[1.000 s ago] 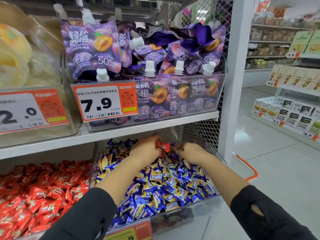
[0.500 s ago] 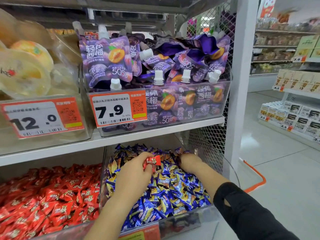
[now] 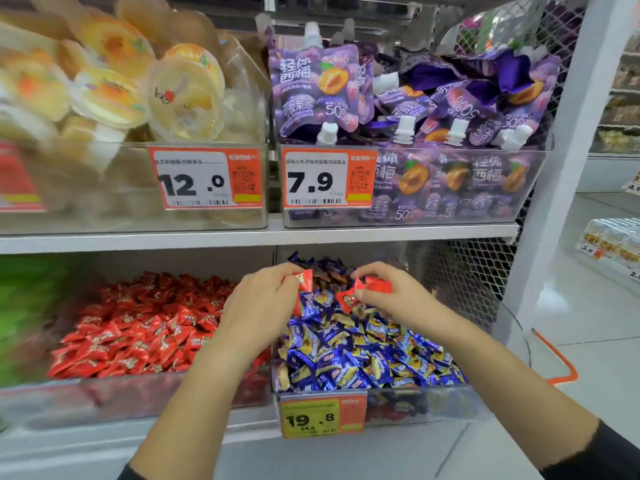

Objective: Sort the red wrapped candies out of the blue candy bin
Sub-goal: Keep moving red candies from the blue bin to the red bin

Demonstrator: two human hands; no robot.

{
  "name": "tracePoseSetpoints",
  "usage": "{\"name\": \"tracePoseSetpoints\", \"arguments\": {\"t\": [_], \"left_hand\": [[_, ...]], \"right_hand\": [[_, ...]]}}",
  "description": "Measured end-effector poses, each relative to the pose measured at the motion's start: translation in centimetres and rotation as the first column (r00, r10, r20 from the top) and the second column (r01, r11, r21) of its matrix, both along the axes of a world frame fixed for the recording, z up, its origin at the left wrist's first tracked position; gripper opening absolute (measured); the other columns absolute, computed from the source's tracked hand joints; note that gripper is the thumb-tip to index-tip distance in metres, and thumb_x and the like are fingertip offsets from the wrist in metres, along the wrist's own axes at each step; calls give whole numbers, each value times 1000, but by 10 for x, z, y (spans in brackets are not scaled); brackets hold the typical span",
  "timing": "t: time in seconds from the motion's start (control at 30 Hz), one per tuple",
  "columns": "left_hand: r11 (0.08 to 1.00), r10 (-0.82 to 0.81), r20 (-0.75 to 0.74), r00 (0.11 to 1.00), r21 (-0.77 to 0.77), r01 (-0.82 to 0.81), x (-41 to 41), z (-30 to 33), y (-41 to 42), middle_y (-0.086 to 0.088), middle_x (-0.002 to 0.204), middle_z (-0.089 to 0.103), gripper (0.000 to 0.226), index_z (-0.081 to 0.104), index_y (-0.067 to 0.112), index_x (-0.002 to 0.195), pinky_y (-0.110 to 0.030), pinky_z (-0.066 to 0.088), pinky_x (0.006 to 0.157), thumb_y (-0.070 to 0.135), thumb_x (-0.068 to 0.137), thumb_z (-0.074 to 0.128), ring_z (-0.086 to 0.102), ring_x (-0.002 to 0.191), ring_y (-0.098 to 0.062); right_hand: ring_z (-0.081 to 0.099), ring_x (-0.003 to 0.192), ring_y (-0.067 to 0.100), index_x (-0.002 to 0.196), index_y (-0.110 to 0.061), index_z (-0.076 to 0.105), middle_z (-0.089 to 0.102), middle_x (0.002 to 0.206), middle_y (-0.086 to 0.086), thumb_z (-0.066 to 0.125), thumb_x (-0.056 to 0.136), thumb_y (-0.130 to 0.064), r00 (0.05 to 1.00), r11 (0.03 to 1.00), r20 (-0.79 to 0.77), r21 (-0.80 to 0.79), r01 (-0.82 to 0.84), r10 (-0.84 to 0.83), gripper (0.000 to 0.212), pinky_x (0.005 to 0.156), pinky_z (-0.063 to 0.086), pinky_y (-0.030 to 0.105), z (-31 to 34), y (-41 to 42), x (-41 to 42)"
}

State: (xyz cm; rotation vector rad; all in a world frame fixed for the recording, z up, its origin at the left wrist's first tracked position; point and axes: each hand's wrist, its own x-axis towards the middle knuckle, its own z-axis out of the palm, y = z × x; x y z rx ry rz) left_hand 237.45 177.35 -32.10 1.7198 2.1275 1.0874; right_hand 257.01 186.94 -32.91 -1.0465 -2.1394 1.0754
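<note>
left hand (image 3: 258, 306) grips red candy (image 3: 304, 279) | purple pouches (image 3: 415, 98) shelved above

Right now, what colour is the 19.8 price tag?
Yellow with an orange side, on the price tag; head view.

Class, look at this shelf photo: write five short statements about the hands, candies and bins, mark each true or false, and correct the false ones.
1. The left hand grips a red candy. True.
2. The right hand holds nothing. False: it pinches red candies.
3. Both hands are over the blue candy bin. True.
4. The red candy bin lies to the right of the blue one. False: it lies to the left.
5. The price tag on the blue candy bin reads 7.9. False: it reads 19.8; the 7.9 tag is on the purple pouch bin above.
</note>
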Motion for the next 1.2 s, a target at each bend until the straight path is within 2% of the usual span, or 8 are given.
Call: {"name": "tracePoseSetpoints", "arguments": {"t": [0.17,0.33,0.47,0.6,0.73,0.83,0.97,1.2], "left_hand": [[977,204,147,968,-95,-191,-74,-13,-21,-6,105,66,32,67,19,106,-26,40,73,29,93,40,58,103,-27],[947,310,210,927,-151,-282,-120,-34,-30,-12,122,63,32,61,11,124,-28,40,84,16,96,47,57,115,-28],[942,327,358,875,-54,-330,-133,-34,-34,-8,131,59,36,57,13,131,-26,35,95,16,95,51,52,121,-22],[926,375,156,914,-5,-379,-122,-36,-38,-8,122,63,32,63,15,122,-29,38,90,19,93,49,55,114,-25],[983,185,66,981,-30,-183,-84,-33,-31,-4,129,58,33,59,20,127,-26,35,93,27,96,49,51,118,-21],[995,63,69,996,-77,-57,-46,-32,-26,-5,147,42,51,39,15,144,-26,30,105,38,98,44,40,133,-20],[978,-24,21,999,-209,28,-9,-41,-19,-10,157,22,73,6,9,153,-28,26,109,46,99,37,26,142,-22],[980,63,-108,992,-179,-81,-6,-52,-10,-13,148,38,59,12,10,152,-37,41,95,27,100,34,49,125,-31]], "right_hand": [[47,47,6,93,-23,65,55,52,-17,64,90,-24,978,978,-42,-19,-207,206,4,47,36,20,14,-37,-76],[60,102,14,103,-25,66,67,106,-6,64,87,-31,972,953,179,237,-191,151,18,81,42,25,5,-49,-165],[50,126,17,136,-23,51,55,137,-2,61,88,-45,928,932,292,205,-299,234,53,103,39,28,-1,-46,-194],[53,121,13,124,-23,61,61,127,-5,56,94,-37,946,912,251,302,-276,204,34,102,41,29,0,-45,-172],[47,118,8,122,-23,62,60,123,-8,51,97,-32,946,814,298,516,-268,123,29,99,34,21,-1,-45,-113],[44,124,9,124,-26,61,59,127,-9,46,96,-43,927,768,365,569,-295,86,36,106,37,31,-8,-33,-60],[40,135,15,129,-32,58,51,141,-4,42,91,-58,824,703,543,522,-483,163,49,114,30,34,-22,-27,-22],[33,137,36,136,-31,50,37,150,11,58,84,-56,636,565,763,476,-674,117,58,113,27,47,-51,-13,-51]]}}
